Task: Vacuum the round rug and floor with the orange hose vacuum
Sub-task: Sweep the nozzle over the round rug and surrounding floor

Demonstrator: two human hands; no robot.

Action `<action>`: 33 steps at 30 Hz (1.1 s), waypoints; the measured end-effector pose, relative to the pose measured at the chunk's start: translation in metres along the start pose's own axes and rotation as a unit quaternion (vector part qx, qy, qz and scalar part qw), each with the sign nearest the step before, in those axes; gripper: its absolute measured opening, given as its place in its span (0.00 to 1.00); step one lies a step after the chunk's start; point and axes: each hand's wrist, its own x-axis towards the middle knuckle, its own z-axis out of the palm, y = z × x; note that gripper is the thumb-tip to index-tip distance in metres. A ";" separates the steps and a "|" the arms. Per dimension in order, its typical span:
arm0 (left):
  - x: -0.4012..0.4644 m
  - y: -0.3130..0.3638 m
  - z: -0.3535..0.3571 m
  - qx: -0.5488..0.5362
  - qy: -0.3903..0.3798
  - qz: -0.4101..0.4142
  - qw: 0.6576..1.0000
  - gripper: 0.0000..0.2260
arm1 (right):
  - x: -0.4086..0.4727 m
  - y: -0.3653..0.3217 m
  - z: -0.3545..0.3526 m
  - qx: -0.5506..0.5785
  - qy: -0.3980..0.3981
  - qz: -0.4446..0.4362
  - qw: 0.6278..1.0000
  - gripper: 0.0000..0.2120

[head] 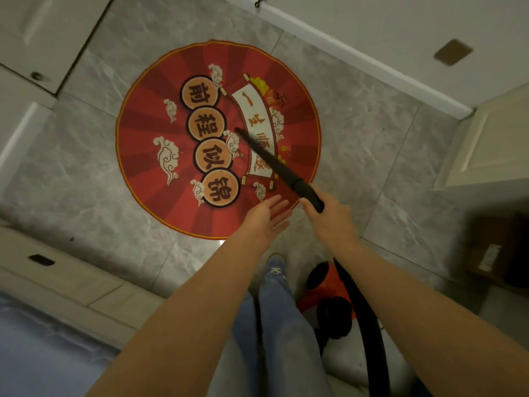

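A round red rug (143, 133) with gold trim and printed characters lies on the grey tile floor (372, 133). My right hand (332, 216) grips the black nozzle wand (272, 161) of the vacuum; the wand's tip reaches over the rug's middle. A black hose (369, 325) runs from under my right forearm back toward me, past the orange vacuum body (329, 287) on the floor beside my legs. My left hand (266, 219) hovers with fingers straight over the rug's near edge, holding nothing.
White cabinet doors (37, 38) stand at the far left, a low cabinet (57, 270) at the near left. A white baseboard (357, 58) runs along the far wall. A cream cabinet (486, 144) and a dark box (498, 250) sit at the right. My jeans and shoe (276, 267) are below.
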 end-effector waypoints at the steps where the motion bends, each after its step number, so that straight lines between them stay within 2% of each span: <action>1: 0.003 0.000 0.001 0.002 -0.002 0.003 1.000 0.16 | 0.008 -0.001 -0.001 0.011 0.015 0.007 1.000 0.23; 5: 0.006 0.000 -0.005 0.008 0.001 0.002 1.000 0.18 | 0.016 0.017 -0.013 0.003 0.025 0.045 0.999 0.24; 11: 0.003 -0.004 -0.013 0.023 0.023 0.000 0.999 0.18 | -0.017 0.024 -0.022 -0.043 0.009 0.025 0.999 0.21; 18: 0.008 -0.001 -0.018 0.035 0.032 0.004 0.999 0.17 | 0.025 0.015 -0.018 0.002 0.017 0.042 0.999 0.22; 24: 0.003 -0.008 -0.019 0.051 0.034 -0.013 0.998 0.17 | -0.041 0.024 -0.019 -0.016 0.019 0.079 0.997 0.22; 33: -0.003 -0.011 -0.006 0.082 0.019 -0.006 0.996 0.17 | -0.018 0.040 -0.052 -0.013 0.055 0.107 0.993 0.19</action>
